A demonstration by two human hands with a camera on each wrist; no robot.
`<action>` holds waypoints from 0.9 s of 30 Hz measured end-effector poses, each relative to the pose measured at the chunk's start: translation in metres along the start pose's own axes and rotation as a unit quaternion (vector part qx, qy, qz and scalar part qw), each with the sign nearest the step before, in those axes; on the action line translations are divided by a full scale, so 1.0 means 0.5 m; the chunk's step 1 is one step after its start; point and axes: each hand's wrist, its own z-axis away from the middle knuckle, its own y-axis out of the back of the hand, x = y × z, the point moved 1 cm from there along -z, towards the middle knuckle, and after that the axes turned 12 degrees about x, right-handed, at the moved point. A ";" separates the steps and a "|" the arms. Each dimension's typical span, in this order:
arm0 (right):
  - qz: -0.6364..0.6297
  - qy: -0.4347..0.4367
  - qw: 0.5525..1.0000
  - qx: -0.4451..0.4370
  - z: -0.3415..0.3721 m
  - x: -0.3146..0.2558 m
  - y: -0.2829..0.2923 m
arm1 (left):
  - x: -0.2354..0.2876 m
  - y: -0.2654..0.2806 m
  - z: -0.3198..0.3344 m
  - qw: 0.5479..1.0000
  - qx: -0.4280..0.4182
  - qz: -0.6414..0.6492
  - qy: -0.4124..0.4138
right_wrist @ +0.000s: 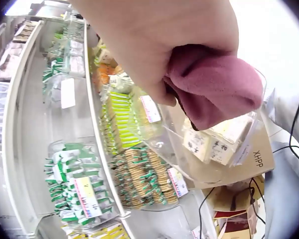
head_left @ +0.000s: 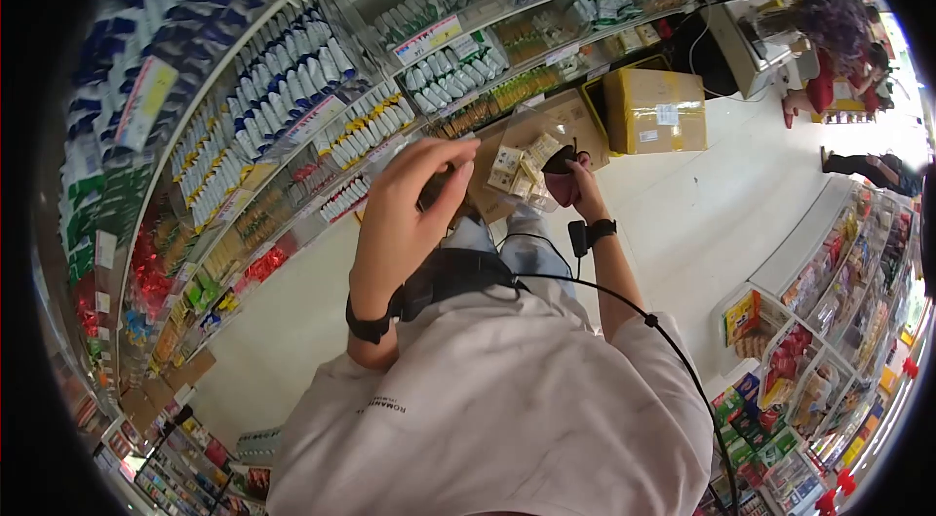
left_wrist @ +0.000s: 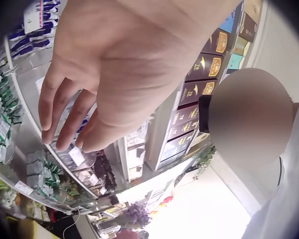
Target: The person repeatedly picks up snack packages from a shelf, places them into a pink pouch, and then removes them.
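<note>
Plainly, my right hand (head_left: 588, 188) grips a bunched, mauve cloth (right_wrist: 222, 89) at two o'clock in the head view, beside a clear tub (right_wrist: 165, 149) of pale packets (right_wrist: 198, 143); my left hand (head_left: 402, 216), fingers relaxed, holds nothing.

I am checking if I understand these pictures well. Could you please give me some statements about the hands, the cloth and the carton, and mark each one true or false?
1. The right hand holds a cloth. True.
2. The left hand grips a packet. False: it is empty, with its fingers loosely extended.
3. The cloth is bright green. False: it is dusky pink.
4. The carton with yellow tape carries a white label. True.
5. The carton with yellow tape stands wide open. False: its visible top is closed.
</note>
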 end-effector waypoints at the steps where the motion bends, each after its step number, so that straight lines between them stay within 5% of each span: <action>1: -0.040 -0.009 0.999 -0.024 0.046 -0.058 -0.019 | 0.017 0.007 -0.006 1.000 0.007 0.012 -0.018; 9: -0.157 0.008 0.986 0.054 0.207 -0.283 -0.161 | 0.096 0.021 -0.043 0.991 0.018 0.111 -0.079; 11: -0.141 0.038 0.985 -0.095 0.144 -0.268 -0.089 | 0.078 -0.004 -0.055 0.989 -0.003 0.140 -0.051; 14: -0.141 0.064 0.979 -0.135 0.188 -0.318 -0.109 | 0.033 -0.066 -0.069 0.991 -0.119 0.064 0.005; 17: -0.192 0.046 0.974 -0.110 0.254 -0.370 -0.153 | -0.007 -0.149 -0.061 0.989 -0.118 0.009 -0.092; 21: -0.037 0.119 0.978 -0.169 0.321 -0.412 -0.180 | -0.012 -0.220 -0.056 0.977 -0.077 -0.031 -0.194; 24: 0.104 0.210 0.954 -0.187 0.343 -0.433 -0.191 | -0.006 -0.228 -0.075 0.986 -0.148 0.024 -0.079; 25: 0.121 0.233 0.948 -0.178 0.367 -0.447 -0.203 | -0.024 -0.238 -0.084 0.985 -0.112 0.066 -0.118; 27: 0.069 0.220 0.956 -0.178 0.352 -0.440 -0.196 | -0.035 -0.235 -0.098 0.984 -0.112 0.134 -0.019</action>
